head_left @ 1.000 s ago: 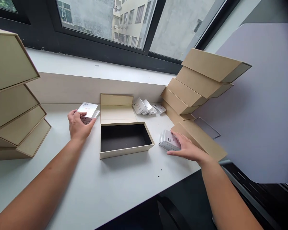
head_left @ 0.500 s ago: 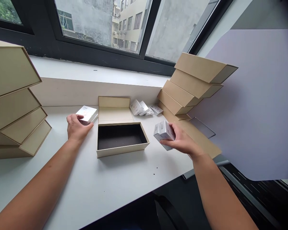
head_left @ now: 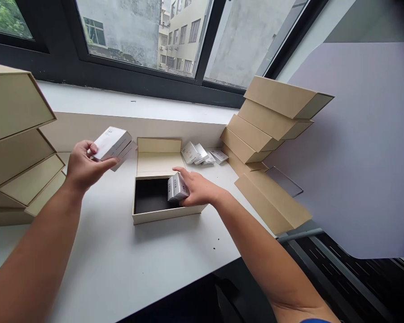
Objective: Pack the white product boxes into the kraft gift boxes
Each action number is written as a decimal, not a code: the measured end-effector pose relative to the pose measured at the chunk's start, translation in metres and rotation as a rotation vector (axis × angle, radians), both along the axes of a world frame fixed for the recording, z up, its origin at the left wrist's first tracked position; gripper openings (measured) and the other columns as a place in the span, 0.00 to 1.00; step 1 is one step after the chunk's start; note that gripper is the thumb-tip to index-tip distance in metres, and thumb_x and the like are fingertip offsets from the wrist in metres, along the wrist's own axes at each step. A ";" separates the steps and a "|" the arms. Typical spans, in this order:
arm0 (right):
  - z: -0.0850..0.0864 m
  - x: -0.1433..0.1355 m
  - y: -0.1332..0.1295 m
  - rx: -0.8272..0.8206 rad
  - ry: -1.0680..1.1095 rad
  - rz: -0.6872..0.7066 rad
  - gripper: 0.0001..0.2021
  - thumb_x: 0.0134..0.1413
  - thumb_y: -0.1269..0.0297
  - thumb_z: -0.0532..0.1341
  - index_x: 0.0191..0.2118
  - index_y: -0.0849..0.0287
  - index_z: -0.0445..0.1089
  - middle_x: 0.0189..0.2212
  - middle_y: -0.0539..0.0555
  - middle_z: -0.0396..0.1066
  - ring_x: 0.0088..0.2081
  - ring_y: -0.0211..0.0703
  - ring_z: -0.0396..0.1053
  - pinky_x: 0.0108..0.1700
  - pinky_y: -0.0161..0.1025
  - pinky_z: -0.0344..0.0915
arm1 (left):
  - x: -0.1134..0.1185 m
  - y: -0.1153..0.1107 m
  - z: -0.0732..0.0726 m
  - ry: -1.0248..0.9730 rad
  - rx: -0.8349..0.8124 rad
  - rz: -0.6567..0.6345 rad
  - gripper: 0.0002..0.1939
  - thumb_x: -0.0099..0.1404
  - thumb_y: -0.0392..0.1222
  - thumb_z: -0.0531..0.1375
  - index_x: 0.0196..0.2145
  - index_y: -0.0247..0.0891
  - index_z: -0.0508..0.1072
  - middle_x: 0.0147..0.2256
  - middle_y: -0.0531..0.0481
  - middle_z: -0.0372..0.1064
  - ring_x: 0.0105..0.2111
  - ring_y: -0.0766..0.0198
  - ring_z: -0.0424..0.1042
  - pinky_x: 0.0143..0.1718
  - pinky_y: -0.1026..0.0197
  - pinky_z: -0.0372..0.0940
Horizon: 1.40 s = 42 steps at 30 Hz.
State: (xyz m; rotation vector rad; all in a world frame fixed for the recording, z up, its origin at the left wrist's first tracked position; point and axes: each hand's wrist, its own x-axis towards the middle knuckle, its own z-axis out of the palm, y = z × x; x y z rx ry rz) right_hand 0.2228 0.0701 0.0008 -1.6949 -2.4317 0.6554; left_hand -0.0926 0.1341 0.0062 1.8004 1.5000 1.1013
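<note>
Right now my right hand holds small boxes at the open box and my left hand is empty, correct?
No, your left hand isn't empty: the head view shows it holding small white boxes. Your right hand holds small boxes at the open box.

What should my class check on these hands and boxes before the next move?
1. Lid of the open box folded back: ok.
2. Left hand gripping its white cartons: ok.
3. Those cartons flush with each other: not ok, the lower one sticks out.
4. Right hand holding its silver cartons over or inside the open box: ok.
5. Silver cartons touching the black floor: cannot tell.
</note>
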 end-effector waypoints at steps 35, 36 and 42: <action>-0.015 0.025 -0.012 0.004 -0.124 -0.066 0.56 0.35 0.61 0.71 0.71 0.58 0.45 0.48 0.58 0.73 0.65 0.61 0.56 0.67 0.55 0.45 | 0.110 -0.061 -0.030 0.612 0.129 -0.698 0.26 0.66 0.68 0.53 0.46 0.46 0.74 0.45 0.46 0.72 0.48 0.50 0.68 0.60 0.42 0.54; -0.013 0.024 -0.014 0.008 -0.147 -0.060 0.55 0.35 0.62 0.71 0.71 0.58 0.45 0.48 0.58 0.73 0.62 0.60 0.60 0.68 0.56 0.42 | 0.111 -0.061 -0.033 0.628 0.124 -0.703 0.26 0.66 0.68 0.52 0.45 0.46 0.74 0.43 0.47 0.72 0.47 0.51 0.69 0.62 0.41 0.51; -0.005 0.027 -0.019 -0.070 -0.232 -0.055 0.59 0.37 0.66 0.70 0.73 0.57 0.39 0.53 0.62 0.69 0.65 0.63 0.56 0.69 0.64 0.39 | 0.114 -0.065 -0.034 0.703 0.138 -0.744 0.27 0.70 0.67 0.47 0.45 0.48 0.76 0.39 0.48 0.69 0.42 0.54 0.70 0.62 0.40 0.45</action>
